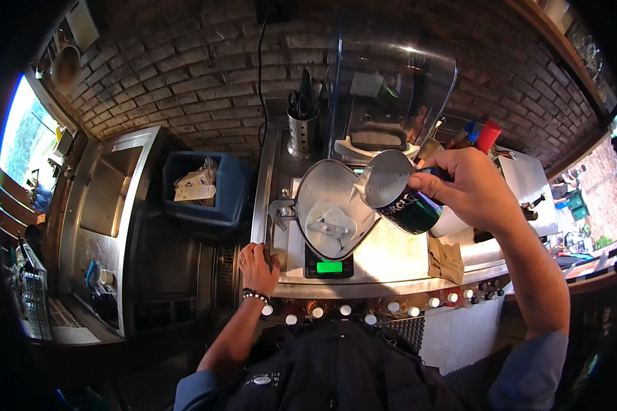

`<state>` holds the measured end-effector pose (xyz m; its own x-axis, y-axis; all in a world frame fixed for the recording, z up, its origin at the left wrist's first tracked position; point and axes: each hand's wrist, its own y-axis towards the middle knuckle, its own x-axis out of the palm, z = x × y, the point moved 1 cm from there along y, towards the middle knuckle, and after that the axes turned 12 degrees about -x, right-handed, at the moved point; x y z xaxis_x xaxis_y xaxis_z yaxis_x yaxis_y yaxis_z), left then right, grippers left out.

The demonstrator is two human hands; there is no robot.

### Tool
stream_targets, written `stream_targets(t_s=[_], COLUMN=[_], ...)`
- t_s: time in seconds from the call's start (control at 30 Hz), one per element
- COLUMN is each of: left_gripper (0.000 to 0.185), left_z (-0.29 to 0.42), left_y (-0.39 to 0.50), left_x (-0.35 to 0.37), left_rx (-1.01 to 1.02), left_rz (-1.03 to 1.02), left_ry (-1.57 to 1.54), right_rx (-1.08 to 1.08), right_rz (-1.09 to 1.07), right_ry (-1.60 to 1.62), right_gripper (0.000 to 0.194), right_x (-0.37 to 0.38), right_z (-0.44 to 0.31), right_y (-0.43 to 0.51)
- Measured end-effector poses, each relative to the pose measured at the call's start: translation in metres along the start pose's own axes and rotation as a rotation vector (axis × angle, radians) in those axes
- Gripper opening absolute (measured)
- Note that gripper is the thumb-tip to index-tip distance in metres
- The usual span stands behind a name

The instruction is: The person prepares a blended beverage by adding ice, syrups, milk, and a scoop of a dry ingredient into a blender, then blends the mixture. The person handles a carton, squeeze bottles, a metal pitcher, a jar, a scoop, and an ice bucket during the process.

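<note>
My right hand (pixel 465 187) grips a metal pitcher (pixel 410 213) with a dark, shiny outside that bears writing. The pitcher is tilted, its spout over the right rim of a blender jar (pixel 311 187). No stream shows clearly at the spout. Inside the jar the blade (pixel 329 229) is visible at the bottom, and its handle (pixel 283 210) points left. The jar stands on a digital scale (pixel 312 269) with a lit green display. To the left of the scale, my left hand (pixel 259 269) rests on the front edge of the steel counter (pixel 290 287), holding nothing.
Behind the jar stands a blender's clear enclosure (pixel 391 103), with a utensil holder (pixel 303 133) beside it. A printed sheet (pixel 396 251) and a folded brown cloth (pixel 445 259) lie rightward. Bottles (pixel 344 310) line the counter front. A blue bin (pixel 231 180) holds discarded packaging.
</note>
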<state>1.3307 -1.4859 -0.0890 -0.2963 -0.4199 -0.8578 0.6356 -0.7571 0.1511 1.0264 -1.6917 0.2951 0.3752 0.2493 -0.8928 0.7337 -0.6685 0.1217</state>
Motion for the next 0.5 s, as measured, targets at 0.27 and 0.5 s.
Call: stream_targets(t_s=[0.27, 0.5], left_gripper=[0.039, 0.040], left_z=[-0.001, 0.000], left_y=[0.000, 0.001], left_x=[-0.001, -0.002], left_rx=[-0.014, -0.024], left_rz=[-0.021, -0.038], left_ry=[0.016, 0.019], right_rx=[0.025, 0.040], right_rz=[0.023, -0.035], right_ry=[0.057, -0.037], right_gripper=[0.045, 0.046], right_x=[-0.007, -0.016], right_z=[-0.001, -0.012], right_y=[-0.007, -0.008])
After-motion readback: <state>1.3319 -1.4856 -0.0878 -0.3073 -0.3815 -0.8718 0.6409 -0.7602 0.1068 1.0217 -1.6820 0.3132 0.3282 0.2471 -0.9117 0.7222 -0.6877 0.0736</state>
